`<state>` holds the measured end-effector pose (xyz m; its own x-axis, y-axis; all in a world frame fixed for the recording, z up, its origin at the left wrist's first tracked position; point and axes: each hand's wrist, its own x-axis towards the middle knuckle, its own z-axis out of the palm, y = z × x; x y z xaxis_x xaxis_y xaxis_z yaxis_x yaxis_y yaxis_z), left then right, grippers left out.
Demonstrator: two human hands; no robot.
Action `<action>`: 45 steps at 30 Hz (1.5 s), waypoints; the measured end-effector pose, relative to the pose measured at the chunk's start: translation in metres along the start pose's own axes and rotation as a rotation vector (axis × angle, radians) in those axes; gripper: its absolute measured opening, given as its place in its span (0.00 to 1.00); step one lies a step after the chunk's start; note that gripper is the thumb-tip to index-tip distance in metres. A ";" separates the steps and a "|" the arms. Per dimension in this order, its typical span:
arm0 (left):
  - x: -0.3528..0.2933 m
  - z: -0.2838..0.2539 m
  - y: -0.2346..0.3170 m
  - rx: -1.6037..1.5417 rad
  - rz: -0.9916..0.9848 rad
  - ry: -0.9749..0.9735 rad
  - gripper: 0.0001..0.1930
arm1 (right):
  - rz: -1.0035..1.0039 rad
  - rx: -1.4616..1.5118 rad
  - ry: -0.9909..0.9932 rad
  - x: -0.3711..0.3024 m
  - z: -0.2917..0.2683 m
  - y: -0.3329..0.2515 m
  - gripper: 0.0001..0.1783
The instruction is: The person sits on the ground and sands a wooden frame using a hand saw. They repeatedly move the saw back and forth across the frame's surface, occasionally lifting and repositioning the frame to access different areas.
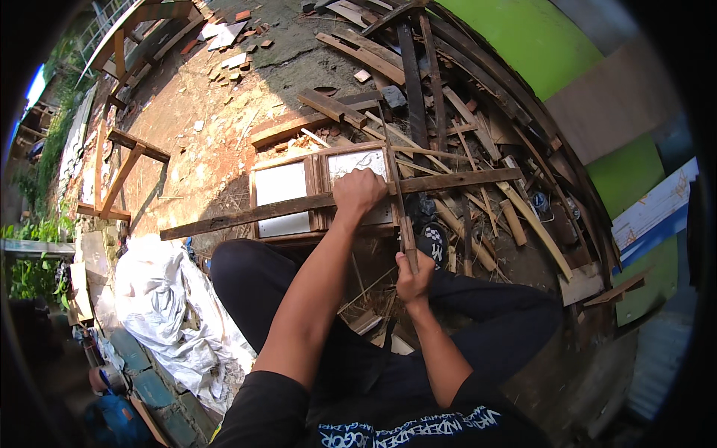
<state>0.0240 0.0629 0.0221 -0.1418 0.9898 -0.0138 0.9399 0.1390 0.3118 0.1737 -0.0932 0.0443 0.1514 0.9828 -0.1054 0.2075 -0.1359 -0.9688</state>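
Note:
A long, weathered wooden plank point(261, 215) lies across a wooden frame with white panels point(282, 188) in front of me. My left hand point(359, 193) is closed over the plank near its middle and presses it against the frame. In my right hand point(415, 276) is the wooden grip of a handsaw point(399, 196). Its thin blade points away from me, seen almost edge-on, and crosses the plank just right of my left hand. How deep the blade sits in the wood cannot be made out. My legs are bent on both sides of the frame.
Scrap timber point(441, 82) is heaped at the far right, with loose sticks reaching my right foot point(433, 243). A white cloth point(168, 306) lies crumpled at left. Beyond it stands a wooden trestle point(119, 175). Broken tiles point(228, 37) litter the far ground.

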 end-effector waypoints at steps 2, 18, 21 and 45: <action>0.007 -0.006 -0.003 -0.012 -0.036 -0.014 0.18 | 0.022 0.007 -0.030 -0.023 -0.011 -0.003 0.17; 0.010 -0.012 -0.008 -0.007 -0.096 -0.067 0.19 | 0.026 -0.007 -0.051 -0.048 -0.022 -0.008 0.16; 0.025 -0.025 -0.011 -0.020 -0.120 -0.086 0.20 | 0.020 -0.096 -0.126 -0.126 -0.067 -0.012 0.11; 0.010 0.000 -0.005 0.032 -0.028 0.031 0.16 | -0.021 -0.041 -0.038 -0.008 -0.009 -0.006 0.15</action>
<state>0.0177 0.0719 0.0206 -0.1769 0.9842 0.0073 0.9448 0.1677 0.2813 0.1796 -0.1009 0.0529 0.1105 0.9894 -0.0946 0.2496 -0.1197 -0.9609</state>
